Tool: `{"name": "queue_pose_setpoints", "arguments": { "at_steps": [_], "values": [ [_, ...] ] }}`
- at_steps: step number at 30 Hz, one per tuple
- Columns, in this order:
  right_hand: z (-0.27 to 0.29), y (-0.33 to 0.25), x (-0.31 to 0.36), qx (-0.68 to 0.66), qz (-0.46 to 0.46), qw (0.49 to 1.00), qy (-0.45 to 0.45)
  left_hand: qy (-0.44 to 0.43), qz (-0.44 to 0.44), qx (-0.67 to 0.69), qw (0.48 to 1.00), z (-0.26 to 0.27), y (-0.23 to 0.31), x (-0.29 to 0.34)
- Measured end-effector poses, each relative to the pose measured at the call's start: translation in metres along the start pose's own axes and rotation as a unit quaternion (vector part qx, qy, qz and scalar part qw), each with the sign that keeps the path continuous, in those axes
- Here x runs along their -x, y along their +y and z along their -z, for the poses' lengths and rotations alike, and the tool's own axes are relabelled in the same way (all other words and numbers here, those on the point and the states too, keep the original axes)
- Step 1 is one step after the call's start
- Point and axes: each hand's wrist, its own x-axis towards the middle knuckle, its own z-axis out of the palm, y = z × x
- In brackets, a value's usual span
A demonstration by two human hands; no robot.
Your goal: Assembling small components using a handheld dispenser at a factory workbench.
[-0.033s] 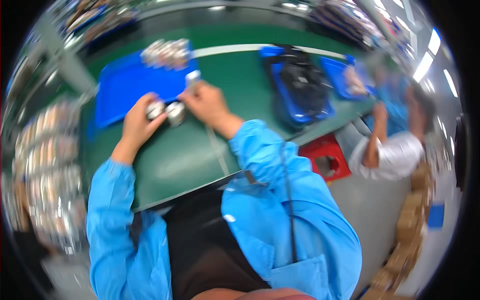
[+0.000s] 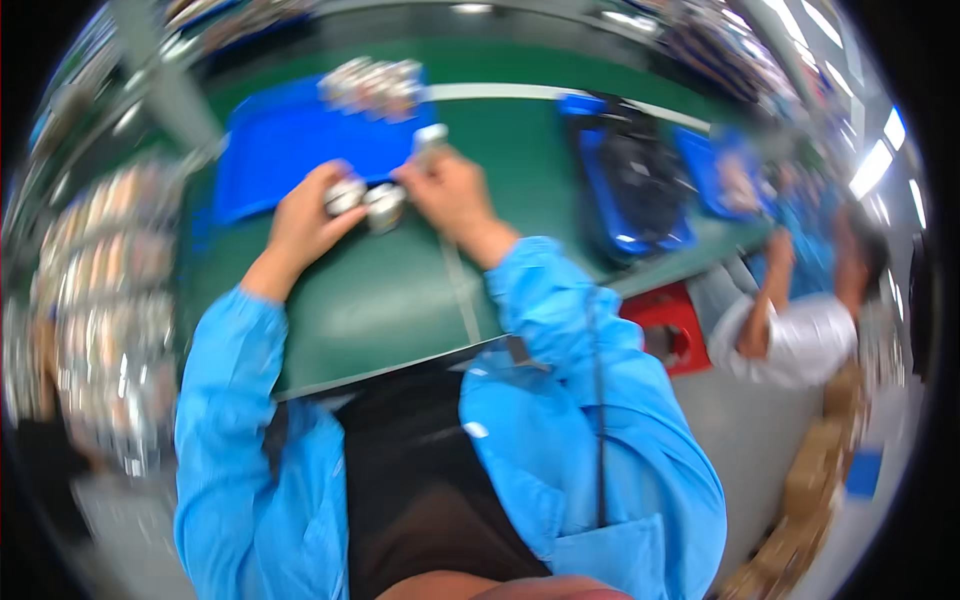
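Note:
Over the green tabletop (image 2: 340, 320), my left hand (image 2: 300, 225) is closed with thumb and fingers around a small round silvery piece (image 2: 344, 196). Right beside it, between my hands, is a second silvery round piece (image 2: 384, 207); blur hides whether any finger touches it. My right hand (image 2: 455, 198) has its fingers bent around a small white-and-silver piece (image 2: 430, 138), whose top sticks out beyond the fingertips. A blue tray (image 2: 275, 155) lies just past my hands, with several shiny small pieces (image 2: 372, 88) grouped at its far right corner.
To the right stand a blue bin (image 2: 625, 240) heaped with black items (image 2: 640, 175) and another blue tray (image 2: 705, 180). A person in a white top (image 2: 800, 335) sits beyond a red stool (image 2: 675, 325). Stacked clear-wrapped goods (image 2: 115, 310) line the left; cardboard boxes (image 2: 810, 470) stand lower right.
The whole view has shifted, so the table and trays appear farther right and slightly higher. Both hands keep nearly the same grip and place relative to the pieces.

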Motion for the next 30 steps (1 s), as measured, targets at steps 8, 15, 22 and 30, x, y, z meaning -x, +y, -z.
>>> {"name": "queue_pose_setpoints", "arguments": {
  "at_steps": [8,15,22,30],
  "values": [
    [0.015,0.005,0.003,-0.1,0.012,0.994,-0.035,-0.067,0.038,0.048,0.996,-0.008,0.006,0.003],
    [0.018,-0.003,0.0,-0.063,0.041,0.994,-0.077,-0.041,0.057,0.009,0.998,-0.004,0.005,0.008],
    [0.034,-0.014,-0.015,-0.185,-0.018,0.982,0.023,-0.036,0.086,0.049,0.994,-0.004,0.003,0.015],
    [0.033,-0.001,-0.011,-0.278,-0.059,0.958,0.031,0.014,0.113,-0.054,0.992,-0.007,0.012,0.015]
  ]
}}
